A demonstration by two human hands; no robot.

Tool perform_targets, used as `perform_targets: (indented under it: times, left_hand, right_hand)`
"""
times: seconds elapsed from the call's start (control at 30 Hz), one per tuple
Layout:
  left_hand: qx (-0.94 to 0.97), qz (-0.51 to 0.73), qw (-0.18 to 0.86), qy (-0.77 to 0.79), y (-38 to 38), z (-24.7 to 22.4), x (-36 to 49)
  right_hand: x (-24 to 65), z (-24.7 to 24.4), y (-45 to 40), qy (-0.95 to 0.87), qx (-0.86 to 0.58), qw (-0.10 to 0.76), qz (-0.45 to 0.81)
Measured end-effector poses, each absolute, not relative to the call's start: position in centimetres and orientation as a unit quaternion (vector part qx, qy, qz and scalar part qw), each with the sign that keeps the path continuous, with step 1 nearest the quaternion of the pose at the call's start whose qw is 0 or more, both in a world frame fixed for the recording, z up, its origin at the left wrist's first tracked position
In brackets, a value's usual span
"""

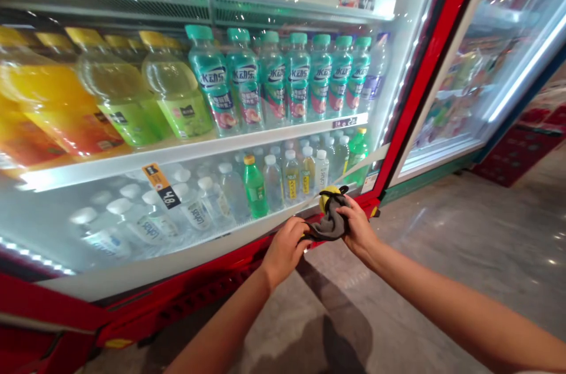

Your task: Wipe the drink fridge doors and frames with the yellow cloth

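Note:
Between my two hands, in front of the lower right of a drinks fridge, is a bunched cleaning cloth (pixel 332 222), grey on one face and yellow on the other, with a dark edging. My left hand (pixel 287 245) grips its left end, fingers closed. The right-hand end is pinched in my right hand (pixel 356 224), with a yellow fold standing up beside the fingers. Behind the cloth runs the fridge's red bottom frame (pixel 265 251); I cannot tell whether the cloth touches it.
Large juice bottles (pixel 170 88) and teal-capped bottles (pixel 299 76) line the middle shelf (pixel 265 137). Water bottles and a green bottle (pixel 255 188) stand below. To the right is another lit fridge (pixel 460 79); grey floor (pixel 442 244) lies beneath my arms.

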State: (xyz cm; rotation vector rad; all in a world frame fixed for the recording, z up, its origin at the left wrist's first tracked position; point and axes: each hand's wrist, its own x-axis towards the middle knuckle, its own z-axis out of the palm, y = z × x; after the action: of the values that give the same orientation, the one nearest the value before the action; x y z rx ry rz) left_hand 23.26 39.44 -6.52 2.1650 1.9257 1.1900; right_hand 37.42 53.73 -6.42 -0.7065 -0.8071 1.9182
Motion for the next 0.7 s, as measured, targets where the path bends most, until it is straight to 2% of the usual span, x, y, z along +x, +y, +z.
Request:
perform_targets:
  times: [0.13, 0.27, 0.4, 0.47, 0.53, 0.63, 0.7]
  left_hand:
    - [0.673, 0.428, 0.057, 0.601, 40.1, -4.4, 22.7]
    - [0.600, 0.476, 0.097, 0.635, 41.3, -4.7, 23.7]
    - [0.581, 0.478, 0.155, 0.640, 42.1, -5.8, 24.6]
    - [0.583, 0.470, 0.174, 0.640, 42.2, -6.1, 24.5]
    - [0.608, 0.443, 0.136, 0.645, 42.0, -6.2, 24.0]
    - [0.667, 0.344, -0.009, 0.661, 41.8, -6.4, 22.8]
    - [0.707, 0.251, -0.098, 0.654, 41.8, -7.0, 22.1]
  right_hand:
    - [39.9, -7.1, 53.5, -0.388, -0.276, 0.372, 0.797]
    - [40.2, -7.6, 52.0, -0.457, -0.208, 0.288, 0.815]
    - [39.5, -8.8, 50.6, -0.514, -0.199, 0.299, 0.779]
    - [39.3, -9.6, 50.9, -0.509, -0.235, 0.327, 0.761]
    - [39.1, -10.2, 52.2, -0.493, -0.271, 0.390, 0.729]
    - [38.3, -10.6, 55.4, -0.511, -0.307, 0.553, 0.583]
    - [37.1, -11.0, 57.3, -0.582, -0.305, 0.618, 0.431]
